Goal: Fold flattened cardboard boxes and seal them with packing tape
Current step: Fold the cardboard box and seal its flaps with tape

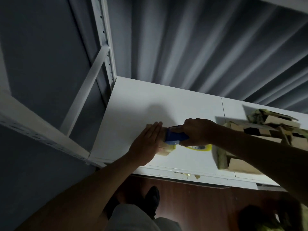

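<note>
A small folded cardboard box (164,151) sits on the white shelf surface (141,104), mostly hidden under my hands. My left hand (146,144) lies flat on the box's top with straight fingers, pressing it down. My right hand (198,132) grips a blue tape dispenser (175,137) that rests on the box's right side. The dispenser's yellow tape roll (200,148) shows beneath my right hand.
A pile of cardboard boxes (266,130) lies on the shelf to the right, under my right forearm. White metal shelf uprights (103,35) rise at the left, with a grey curtain (200,47) behind. Below the shelf edge are a dark wood floor and my shoe (152,199).
</note>
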